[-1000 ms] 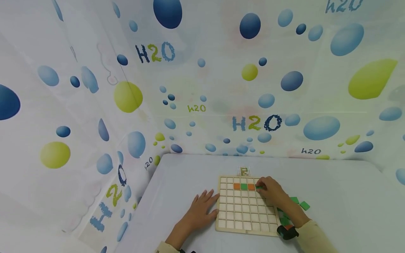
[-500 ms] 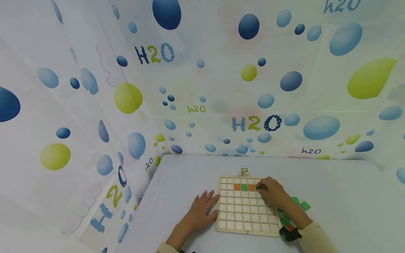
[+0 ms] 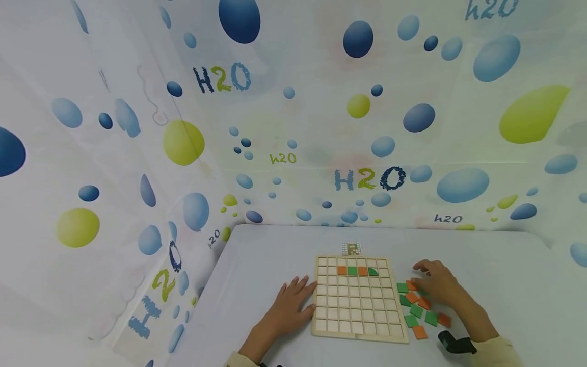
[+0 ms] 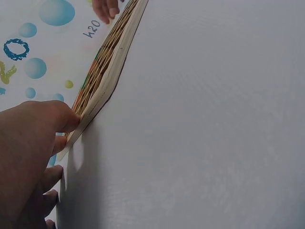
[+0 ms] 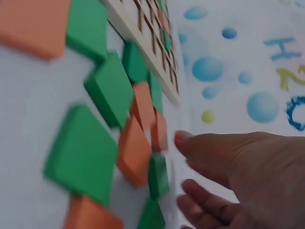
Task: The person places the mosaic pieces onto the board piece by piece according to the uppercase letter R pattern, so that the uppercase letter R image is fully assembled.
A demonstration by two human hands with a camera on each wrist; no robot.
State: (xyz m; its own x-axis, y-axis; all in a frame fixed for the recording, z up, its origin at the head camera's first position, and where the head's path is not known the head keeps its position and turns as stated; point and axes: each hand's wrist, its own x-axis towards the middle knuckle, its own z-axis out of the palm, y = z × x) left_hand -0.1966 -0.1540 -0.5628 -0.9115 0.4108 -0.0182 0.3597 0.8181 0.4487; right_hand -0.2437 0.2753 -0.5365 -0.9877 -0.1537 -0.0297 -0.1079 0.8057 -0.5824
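Note:
A wooden grid board (image 3: 343,305) lies on the table. One of its upper rows carries an orange tile (image 3: 342,270), a green tile (image 3: 352,271), a second orange tile (image 3: 363,271) and a green tile with a rounded corner (image 3: 373,272). My left hand (image 3: 292,305) rests with spread fingers at the board's left edge; its thumb (image 4: 66,117) touches the rim in the left wrist view. Off the board's right side, my right hand (image 3: 439,283) hovers over loose tiles, fingers loosely bent and holding nothing. In the right wrist view its thumb (image 5: 209,148) is near an orange tile (image 5: 160,131).
Several loose green and orange tiles, among them a green tile (image 3: 431,318) and an orange tile (image 3: 419,332), lie scattered right of the board. A small pattern card (image 3: 352,248) sits behind the board. A printed curtain (image 3: 293,127) hangs beyond the table (image 3: 270,255).
My right hand has let go of the green rounded tile, now in the row, and moved right over the loose tiles. The left hand stays at the board's edge.

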